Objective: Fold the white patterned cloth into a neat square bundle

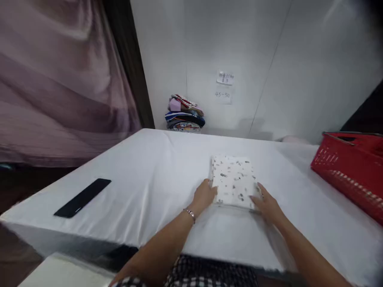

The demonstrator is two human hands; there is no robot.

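A neatly folded white cloth (233, 179) with small dark printed motifs lies flat on the white-covered table (176, 187). At its near left edge, my left hand (205, 195) grips it, thumb on top and the other fingers mostly hidden along the side. My right hand (267, 203) holds the near right corner the same way, with the thumb over the top. The cloth's exact kind cannot be told while it is folded. A bracelet (190, 215) circles my left wrist.
A flat black object (83, 198) lies at the table's left. Folded textiles (185, 114) are stacked at the back edge by the wall. To the right stands a red plastic basket (350, 171). Pink fabric (62, 83) hangs at the left, and paper notes (225, 78) are on the wall.
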